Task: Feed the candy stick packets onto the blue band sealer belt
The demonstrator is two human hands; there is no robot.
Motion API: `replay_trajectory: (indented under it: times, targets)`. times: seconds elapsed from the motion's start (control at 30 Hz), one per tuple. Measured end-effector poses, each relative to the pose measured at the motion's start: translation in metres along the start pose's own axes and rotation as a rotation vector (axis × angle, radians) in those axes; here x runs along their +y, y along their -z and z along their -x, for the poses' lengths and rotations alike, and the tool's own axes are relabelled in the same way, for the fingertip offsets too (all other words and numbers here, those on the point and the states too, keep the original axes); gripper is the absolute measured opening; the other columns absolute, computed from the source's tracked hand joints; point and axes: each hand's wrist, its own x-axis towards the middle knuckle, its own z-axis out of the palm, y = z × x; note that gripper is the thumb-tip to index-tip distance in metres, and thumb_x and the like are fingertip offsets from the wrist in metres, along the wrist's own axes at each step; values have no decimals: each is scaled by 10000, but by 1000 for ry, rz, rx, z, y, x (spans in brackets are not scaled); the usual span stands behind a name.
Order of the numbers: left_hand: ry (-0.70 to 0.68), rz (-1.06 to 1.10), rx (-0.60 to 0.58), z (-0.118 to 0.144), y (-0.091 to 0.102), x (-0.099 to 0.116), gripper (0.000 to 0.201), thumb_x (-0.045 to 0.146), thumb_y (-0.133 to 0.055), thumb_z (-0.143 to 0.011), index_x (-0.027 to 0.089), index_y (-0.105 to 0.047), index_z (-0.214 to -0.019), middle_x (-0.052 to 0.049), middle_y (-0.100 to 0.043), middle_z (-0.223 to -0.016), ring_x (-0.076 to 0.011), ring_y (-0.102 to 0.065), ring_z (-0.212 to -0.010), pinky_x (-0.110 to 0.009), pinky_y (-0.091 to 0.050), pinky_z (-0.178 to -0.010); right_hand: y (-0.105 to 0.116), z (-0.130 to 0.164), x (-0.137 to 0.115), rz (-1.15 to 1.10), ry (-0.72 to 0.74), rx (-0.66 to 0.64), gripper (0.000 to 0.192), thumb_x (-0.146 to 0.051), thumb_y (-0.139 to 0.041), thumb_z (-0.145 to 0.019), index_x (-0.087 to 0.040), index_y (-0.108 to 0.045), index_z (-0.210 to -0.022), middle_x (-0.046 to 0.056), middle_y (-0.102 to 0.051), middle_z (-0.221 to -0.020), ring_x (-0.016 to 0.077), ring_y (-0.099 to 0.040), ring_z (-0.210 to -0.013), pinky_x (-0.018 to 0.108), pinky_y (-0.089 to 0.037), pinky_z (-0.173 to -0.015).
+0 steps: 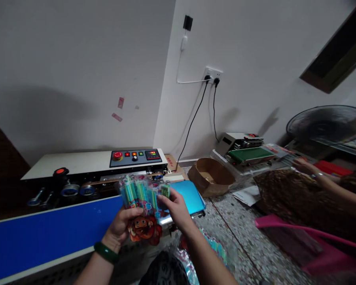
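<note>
My left hand (123,223), with a dark green bangle at the wrist, is closed around the lower left of a fan of clear plastic packets (141,194) holding blue and green sticks. An orange-red cartoon figure (142,227) hangs at the bottom of the packets. At the right end of the fan, my right hand (176,208) pinches a packet between thumb and fingers. Both hands are above the front edge of a band sealing machine (86,162), near its blue conveyor belt (62,223). More packets (215,245) lie in clear plastic below my right forearm.
An open brown cardboard box (209,176) stands right of the machine. Beyond it is a second sealer with a green belt (250,154). A co-worker's arm (329,184), a pink chair (308,237) and a fan (323,124) are at the right. Black cables (192,118) hang from a wall socket.
</note>
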Motion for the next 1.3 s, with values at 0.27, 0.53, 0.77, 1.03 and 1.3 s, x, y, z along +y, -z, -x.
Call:
replay_trajectory:
  times: [0.27, 0.53, 0.77, 1.03, 1.3]
  targets:
    - [-3, -75, 33, -2, -5, 0, 208, 132, -708, -524, 108, -690, -729, -81, -699, -697, -219, -637, -603, -317, -520, -603, 1, 7, 14, 101, 188, -105, 274, -193, -585, -669, -204, -558, -941, 4, -601, -852, 169, -550, -824, 267, -439, -724]
    - [40, -88, 54, -3, -9, -6, 208, 134, -718, -507, 113, -689, -712, -67, -693, -664, -209, -636, -595, -298, -521, -602, 1, 9, 1, -23, 239, 57, 156, -286, -604, -698, -200, -593, -828, 10, -595, -792, 148, -543, -767, 255, -427, -715]
    - [58, -13, 110, -5, -5, -1, 134, 154, -723, -491, 124, -678, -613, -61, -687, -608, -201, -626, -517, -281, -520, -517, 17, 4, 29, -1, 10, -57, 163, -311, -644, -642, -176, -581, -709, -25, -570, -655, 119, -525, -626, 224, -423, -588]
    - [-10, -68, 296, -4, 10, 13, 162, 115, -739, -482, 115, -677, -632, -65, -693, -621, -215, -641, -550, -305, -540, -555, 55, -44, 51, -14, -145, 301, 230, -282, -645, -553, -167, -536, -719, -44, -551, -513, 102, -493, -446, 208, -375, -437]
    - [-41, -81, 308, -2, 15, 17, 196, 119, -754, -474, 107, -671, -651, -71, -701, -669, -235, -650, -596, -330, -547, -580, 56, -75, 48, 61, -263, 184, 139, -177, -648, -529, -146, -512, -533, -35, -488, -412, 83, -425, -349, 215, -331, -374]
